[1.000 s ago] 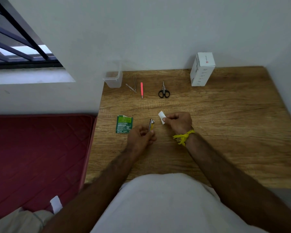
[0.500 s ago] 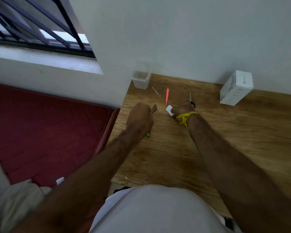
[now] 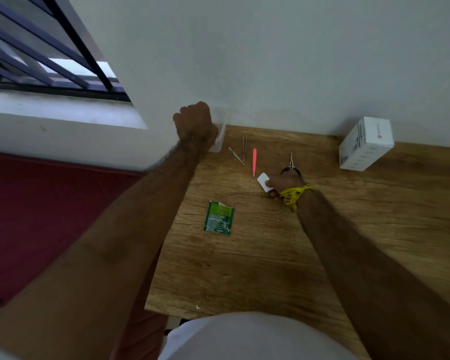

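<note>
My left hand (image 3: 196,126) reaches to the far left corner of the wooden table (image 3: 270,255) and hovers over a clear plastic container (image 3: 220,140), hiding most of it. I see only the back of this hand; its fingers curl away from me, and the nail clipper is out of sight. My right hand (image 3: 283,185), with a yellow thread at the wrist, pinches a small white wipe (image 3: 263,181) low over the table, just in front of the scissors (image 3: 291,165).
A green torn sachet (image 3: 219,217) lies mid-table. Thin metal tools (image 3: 240,152) and a pink tool (image 3: 254,161) lie near the back wall. A white box (image 3: 365,144) stands at the back right. A red mattress (image 3: 50,216) borders the table's left edge.
My left hand moved from mid-table, where it held the nail clipper, forward to the container in the corner. My right hand carried the wipe forward toward the scissors. The view tilted left.
</note>
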The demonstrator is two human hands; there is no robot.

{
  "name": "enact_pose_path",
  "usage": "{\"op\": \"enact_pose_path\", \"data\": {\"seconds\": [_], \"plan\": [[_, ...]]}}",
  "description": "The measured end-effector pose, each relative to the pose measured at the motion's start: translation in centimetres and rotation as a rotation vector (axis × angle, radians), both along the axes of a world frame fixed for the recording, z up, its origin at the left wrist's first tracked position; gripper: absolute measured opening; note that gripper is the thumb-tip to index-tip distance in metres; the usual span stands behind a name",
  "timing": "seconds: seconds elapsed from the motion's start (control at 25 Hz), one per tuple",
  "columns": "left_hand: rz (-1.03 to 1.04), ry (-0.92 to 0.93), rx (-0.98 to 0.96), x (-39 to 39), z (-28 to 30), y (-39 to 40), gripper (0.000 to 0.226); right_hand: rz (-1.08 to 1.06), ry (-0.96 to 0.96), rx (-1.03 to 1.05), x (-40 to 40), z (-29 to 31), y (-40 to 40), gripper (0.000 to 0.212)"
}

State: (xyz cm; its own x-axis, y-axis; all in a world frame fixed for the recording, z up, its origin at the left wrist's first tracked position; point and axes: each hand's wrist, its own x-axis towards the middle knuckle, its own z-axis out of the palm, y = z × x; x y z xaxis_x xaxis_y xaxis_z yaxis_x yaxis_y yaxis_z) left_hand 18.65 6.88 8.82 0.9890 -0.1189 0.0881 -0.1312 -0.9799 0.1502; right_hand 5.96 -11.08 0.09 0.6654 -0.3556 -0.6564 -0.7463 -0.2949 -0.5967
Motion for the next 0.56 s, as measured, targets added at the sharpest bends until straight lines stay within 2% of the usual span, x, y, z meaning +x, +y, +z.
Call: {"op": "enact_pose_path", "data": {"seconds": [0.16,0.28,0.36,0.48,0.56], "plan": [[0.008,0.031,0.040,0.2,-2.1,0.3,0.023,-0.093,-0.007,0.011,0.3,-3.4,-0.8,0.050],[-0.016,0.012,-0.007,-0.2,-2.5,0.9,0.037,-0.132,-0.041,0.020,0.2,-4.9,-1.0,0.063],[-0.042,-0.072,-0.098,-1.9,-1.8,1.1,0.042,-0.105,-0.030,0.003,-0.3,-3.7,-0.9,0.056],[-0.137,-0.223,-0.327,-6.0,-1.3,0.1,0.028,-0.086,-0.159,0.005,-2.1,-1.4,-0.5,0.017],[-0.200,-0.204,-0.441,-9.0,-1.6,-1.2,0.024,-0.116,-0.269,0.090,-4.4,-0.5,-0.2,0.016]]}}
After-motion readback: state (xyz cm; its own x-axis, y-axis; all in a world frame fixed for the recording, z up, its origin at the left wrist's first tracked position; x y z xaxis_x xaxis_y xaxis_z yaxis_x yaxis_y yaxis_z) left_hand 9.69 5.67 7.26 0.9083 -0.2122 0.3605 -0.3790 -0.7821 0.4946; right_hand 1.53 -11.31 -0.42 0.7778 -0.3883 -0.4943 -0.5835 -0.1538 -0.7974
